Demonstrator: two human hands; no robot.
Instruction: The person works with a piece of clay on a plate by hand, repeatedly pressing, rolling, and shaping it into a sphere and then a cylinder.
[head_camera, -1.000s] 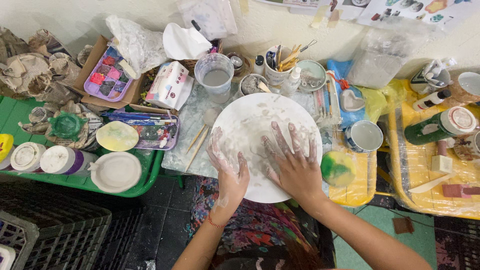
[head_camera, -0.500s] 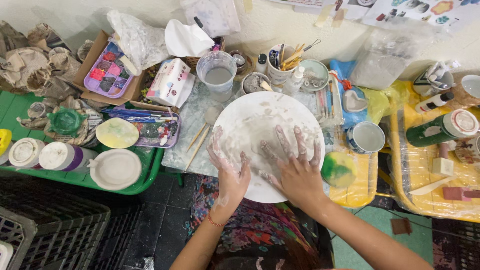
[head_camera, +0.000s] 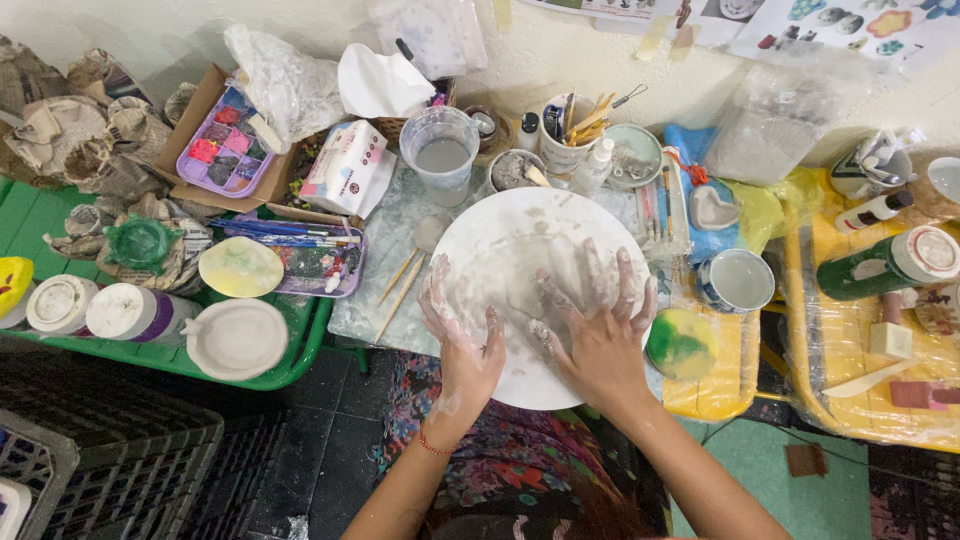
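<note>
White clay disc (head_camera: 520, 260) is pressed flat on the surface just below the water cup (head_camera: 442, 155) by left hand (head_camera: 462, 345) and right hand (head_camera: 600, 335), fingers spread, apparently to smooth it.

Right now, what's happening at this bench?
A person presses both clay-smeared hands flat on a large round white disc lying on the worktop. The left hand sits at the disc's left edge, the right hand spread over its middle-right. Neither hand grips anything. Behind the disc stand a clear cup of cloudy water and a pot of tools. A yellow-green sponge lies just right of the disc, and a green tray with white lids sits to the left.
</note>
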